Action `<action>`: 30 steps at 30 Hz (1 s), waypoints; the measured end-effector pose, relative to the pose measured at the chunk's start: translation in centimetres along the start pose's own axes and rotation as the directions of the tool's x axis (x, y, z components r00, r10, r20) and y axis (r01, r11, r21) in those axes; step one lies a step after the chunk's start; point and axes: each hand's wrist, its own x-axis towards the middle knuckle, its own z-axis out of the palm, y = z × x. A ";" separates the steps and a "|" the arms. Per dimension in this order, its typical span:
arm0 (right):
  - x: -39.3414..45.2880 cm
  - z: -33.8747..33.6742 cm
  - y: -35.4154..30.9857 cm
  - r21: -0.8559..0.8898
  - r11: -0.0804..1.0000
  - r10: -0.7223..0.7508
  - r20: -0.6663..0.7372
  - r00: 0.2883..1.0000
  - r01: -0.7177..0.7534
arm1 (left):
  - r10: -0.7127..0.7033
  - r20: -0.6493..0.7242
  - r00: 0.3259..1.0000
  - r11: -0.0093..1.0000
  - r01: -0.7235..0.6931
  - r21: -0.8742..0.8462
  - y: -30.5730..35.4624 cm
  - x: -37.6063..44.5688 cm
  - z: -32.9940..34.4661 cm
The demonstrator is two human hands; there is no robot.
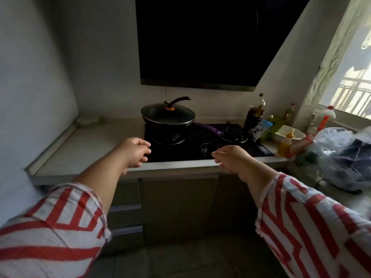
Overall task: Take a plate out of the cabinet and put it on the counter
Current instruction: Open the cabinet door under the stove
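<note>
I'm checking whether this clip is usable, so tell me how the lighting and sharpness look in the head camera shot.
Head view: daylight from the window blows out the right side; the range hood and cabinet doors under the counter sit in deep shadow. Left hand and right hand are slightly soft, both empty. Wide-angle distortion bends the walls, and the plastic bags at the right edge are smeared.

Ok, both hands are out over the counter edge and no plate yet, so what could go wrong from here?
1. The grey lower cabinet door is shut and dim, so fumbling is likely.
2. The right side of the pale stone counter is crowded with bottles and a crumpled plastic bag; a plate could knock them.
3. The lidded black pan sits close to the left hand.
</note>
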 end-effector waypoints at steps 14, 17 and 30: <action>13.0 1.4 16.5 -0.162 0.966 0.218 0.108 0.970 -0.199 | -0.337 0.133 0.932 0.941 0.329 0.078 -8.3 8.7 18.3; 17.3 1.5 19.6 -0.175 0.960 0.237 0.091 0.967 -0.219 | -0.439 0.125 0.890 0.897 0.443 -0.003 -9.5 12.0 22.5; 25.5 7.4 27.1 -0.048 0.949 0.315 0.123 0.941 -0.311 | -0.605 0.221 0.765 0.535 0.596 -0.598 -15.9 22.9 30.6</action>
